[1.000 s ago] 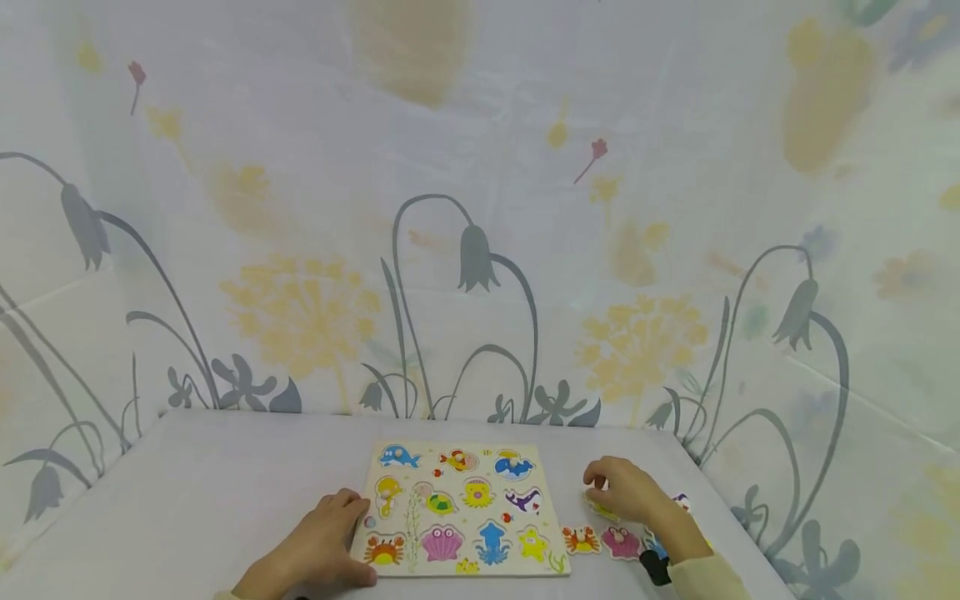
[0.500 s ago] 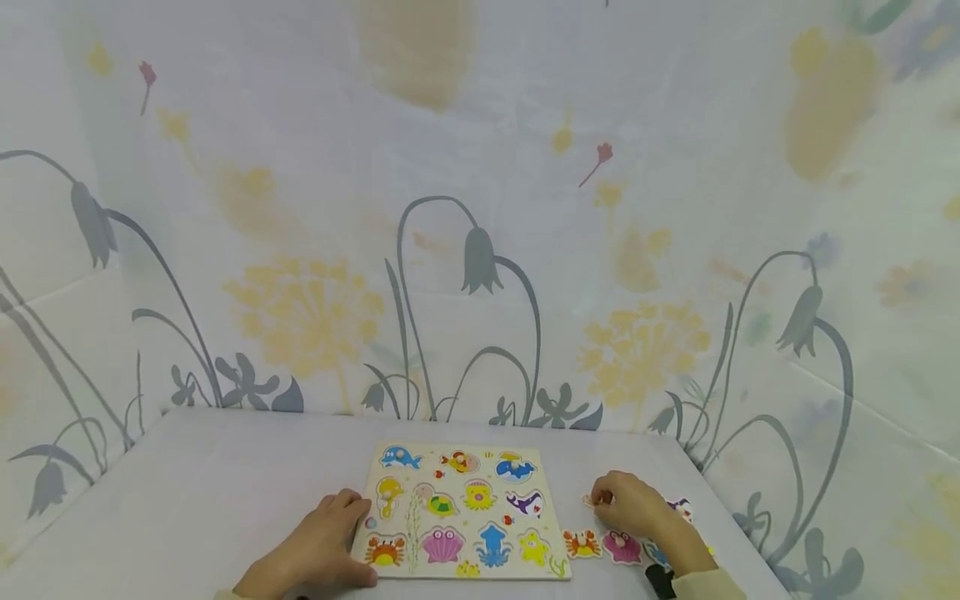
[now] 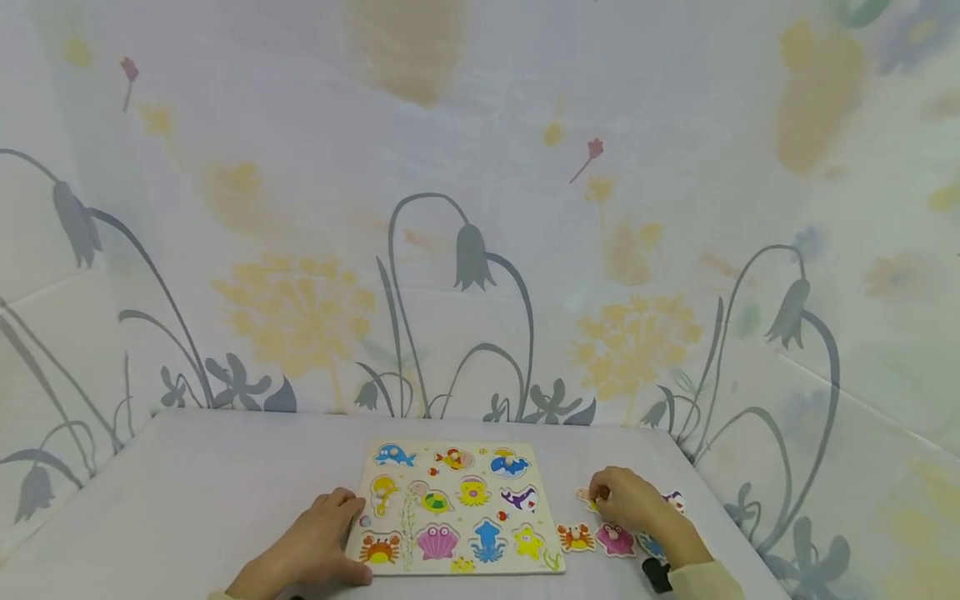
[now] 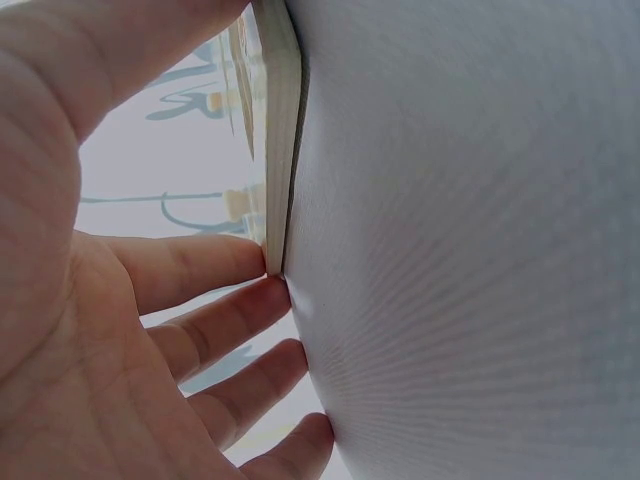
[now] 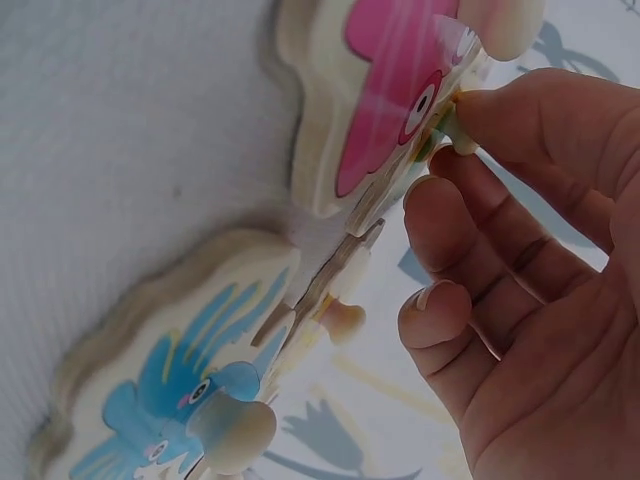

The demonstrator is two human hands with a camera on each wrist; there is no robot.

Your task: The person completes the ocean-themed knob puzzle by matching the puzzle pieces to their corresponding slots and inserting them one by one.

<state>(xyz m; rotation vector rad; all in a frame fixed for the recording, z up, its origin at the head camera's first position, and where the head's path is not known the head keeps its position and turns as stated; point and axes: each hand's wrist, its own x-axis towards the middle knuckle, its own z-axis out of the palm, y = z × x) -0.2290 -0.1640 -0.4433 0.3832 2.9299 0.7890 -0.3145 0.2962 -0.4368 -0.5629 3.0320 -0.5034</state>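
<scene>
My left hand (image 3: 318, 537) rests at the left side of a wooden sea-animal puzzle board (image 3: 427, 567). Its fairly straight fingers touch the board's edge, also visible in the left wrist view, and the thumb lies by the near corner. To the right of the board, my right hand (image 3: 632, 502) pinches the small knob of a puzzle piece (image 3: 583, 495) between thumb and forefinger. Pink and yellow show on that piece, which looks like the turtle; the hand hides most of it. Just nearer lie a crab piece (image 3: 575, 538) and a pink shell piece (image 5: 385, 90).
A blue squid piece (image 5: 150, 405) with a knob lies by the shell. Beyond the right wrist shows a purple-and-white piece (image 3: 676, 501). Knobbed pieces sit in the board's far row. A white cloth with printed flowers (image 3: 472, 258) hangs behind the table.
My right hand has lowered slightly over the piece, and its fingers have closed on the knob. The left hand and the board stay put; the head view has shifted a little.
</scene>
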